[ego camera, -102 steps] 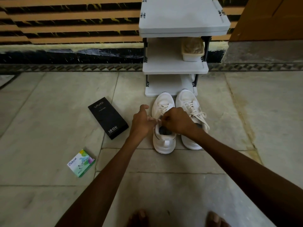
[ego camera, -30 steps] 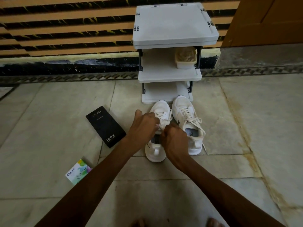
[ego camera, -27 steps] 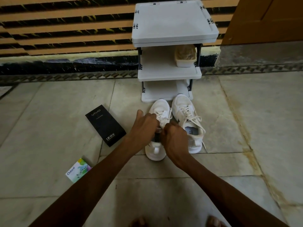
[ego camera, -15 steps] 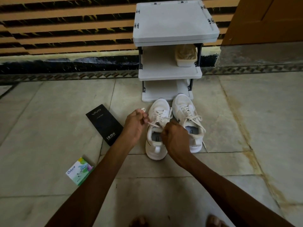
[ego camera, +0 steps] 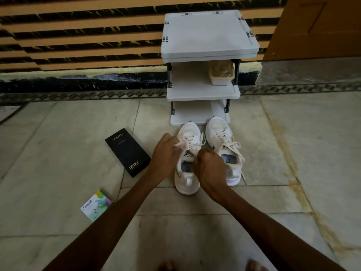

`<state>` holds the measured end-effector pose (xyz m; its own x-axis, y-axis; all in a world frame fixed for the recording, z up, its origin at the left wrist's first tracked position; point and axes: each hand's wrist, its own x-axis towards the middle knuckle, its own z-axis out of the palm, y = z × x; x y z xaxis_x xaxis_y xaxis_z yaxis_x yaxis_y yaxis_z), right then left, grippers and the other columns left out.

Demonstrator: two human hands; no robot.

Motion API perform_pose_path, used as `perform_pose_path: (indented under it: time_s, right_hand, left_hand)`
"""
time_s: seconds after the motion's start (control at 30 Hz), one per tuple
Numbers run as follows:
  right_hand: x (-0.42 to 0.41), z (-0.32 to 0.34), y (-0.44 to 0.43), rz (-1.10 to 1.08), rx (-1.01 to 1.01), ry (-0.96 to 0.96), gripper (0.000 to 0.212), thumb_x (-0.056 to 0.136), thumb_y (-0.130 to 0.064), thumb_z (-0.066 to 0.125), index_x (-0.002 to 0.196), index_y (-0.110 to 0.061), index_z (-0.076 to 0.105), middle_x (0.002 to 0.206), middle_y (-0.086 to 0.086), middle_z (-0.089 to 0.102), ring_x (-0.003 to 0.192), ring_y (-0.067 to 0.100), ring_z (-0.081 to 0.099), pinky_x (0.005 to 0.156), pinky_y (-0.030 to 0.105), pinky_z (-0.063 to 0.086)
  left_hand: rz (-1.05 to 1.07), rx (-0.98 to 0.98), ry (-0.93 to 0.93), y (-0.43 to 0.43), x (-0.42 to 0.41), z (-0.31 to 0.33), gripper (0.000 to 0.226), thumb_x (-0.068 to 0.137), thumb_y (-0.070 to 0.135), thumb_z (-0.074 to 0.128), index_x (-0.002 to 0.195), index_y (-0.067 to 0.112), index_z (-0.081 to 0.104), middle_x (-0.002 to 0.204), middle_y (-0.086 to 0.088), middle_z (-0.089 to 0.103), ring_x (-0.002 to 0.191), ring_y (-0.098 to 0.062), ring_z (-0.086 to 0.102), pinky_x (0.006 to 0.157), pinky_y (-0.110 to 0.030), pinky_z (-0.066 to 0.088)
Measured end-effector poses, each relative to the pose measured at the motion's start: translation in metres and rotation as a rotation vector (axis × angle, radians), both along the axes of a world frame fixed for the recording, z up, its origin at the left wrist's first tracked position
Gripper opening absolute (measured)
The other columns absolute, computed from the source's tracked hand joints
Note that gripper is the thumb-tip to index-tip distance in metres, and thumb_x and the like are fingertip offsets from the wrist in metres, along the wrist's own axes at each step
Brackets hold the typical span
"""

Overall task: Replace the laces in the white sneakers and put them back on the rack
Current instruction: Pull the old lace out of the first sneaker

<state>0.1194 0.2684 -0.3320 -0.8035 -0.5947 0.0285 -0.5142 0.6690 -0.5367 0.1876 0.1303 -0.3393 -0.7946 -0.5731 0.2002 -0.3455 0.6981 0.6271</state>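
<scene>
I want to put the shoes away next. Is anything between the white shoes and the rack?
Nothing visible does. The white sneakers stand with their toes right at the bottom of the rack. A tub sits higher up, inside the rack.

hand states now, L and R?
Left hand: pinching the lace of one white sneaker.
Right hand: curled over that sneaker; contents hidden, cannot tell.

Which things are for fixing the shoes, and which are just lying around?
Job: white fabric sneaker being laced, cream lace, other white sneaker, white plastic rack, left hand, right hand.
Lying about: black cardboard box, green-and-white carton, white plastic tub.
</scene>
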Motion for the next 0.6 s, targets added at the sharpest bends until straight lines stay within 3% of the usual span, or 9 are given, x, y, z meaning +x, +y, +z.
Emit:
perform_pose_path:
  time_s: [0.1,0.2,0.3,0.47,0.53,0.6]
  right_hand:
    - [-0.003,0.003,0.000,0.039,0.040,0.024,0.020,0.091,-0.012,0.054,0.106,-0.005,0.066,0.106,0.012,0.067,0.091,0.026,0.065,0.072,0.024,0.039]
    - [-0.005,0.005,0.003,0.061,0.069,0.051,0.016,0.090,-0.011,0.054,0.098,-0.003,0.065,0.100,0.013,0.066,0.086,0.027,0.064,0.067,0.025,0.037]
    - [-0.005,0.007,0.010,0.078,0.090,0.057,0.012,0.088,-0.013,0.057,0.089,-0.006,0.066,0.091,0.012,0.066,0.081,0.026,0.064,0.064,0.026,0.040]
    - [-0.016,0.010,0.014,0.179,0.060,0.045,0.004,0.081,-0.008,0.066,0.080,-0.005,0.069,0.081,0.011,0.067,0.074,0.028,0.064,0.065,0.028,0.046]
    - [-0.022,0.011,0.019,0.137,0.050,0.296,0.007,0.074,-0.009,0.075,0.071,-0.009,0.068,0.072,0.010,0.066,0.066,0.029,0.061,0.062,0.029,0.043]
    - [-0.028,0.014,0.030,-0.031,0.134,0.449,0.018,0.077,-0.028,0.073,0.087,-0.015,0.070,0.092,0.010,0.069,0.087,0.034,0.059,0.071,0.040,0.045]
  left_hand:
    - [0.335,0.279,-0.074,-0.009,-0.002,0.004,0.021,0.095,0.028,0.056,0.104,0.009,0.056,0.106,-0.008,0.058,0.088,-0.022,0.059,0.061,-0.019,0.037]
    - [0.390,0.405,-0.292,0.000,0.002,0.011,0.049,0.094,0.035,0.058,0.132,0.010,0.041,0.132,-0.011,0.040,0.108,-0.028,0.055,0.076,-0.030,0.047]
    - [0.334,0.109,-0.385,0.022,0.009,0.018,0.049,0.093,0.044,0.056,0.128,0.011,0.046,0.143,-0.009,0.025,0.115,-0.028,0.050,0.086,-0.037,0.051]
    - [0.356,-0.364,-0.421,0.047,0.009,0.030,0.049,0.091,0.052,0.056,0.121,0.015,0.051,0.133,-0.008,0.032,0.108,-0.021,0.046,0.081,-0.035,0.050]
    - [0.356,-0.479,-0.387,0.049,0.007,0.035,0.040,0.093,0.048,0.053,0.116,0.016,0.057,0.133,-0.007,0.036,0.109,-0.022,0.046,0.081,-0.035,0.046]
    - [0.362,-0.553,-0.400,0.046,0.004,0.038,0.027,0.094,0.040,0.054,0.108,0.019,0.063,0.134,-0.005,0.039,0.110,-0.022,0.046,0.083,-0.035,0.041]
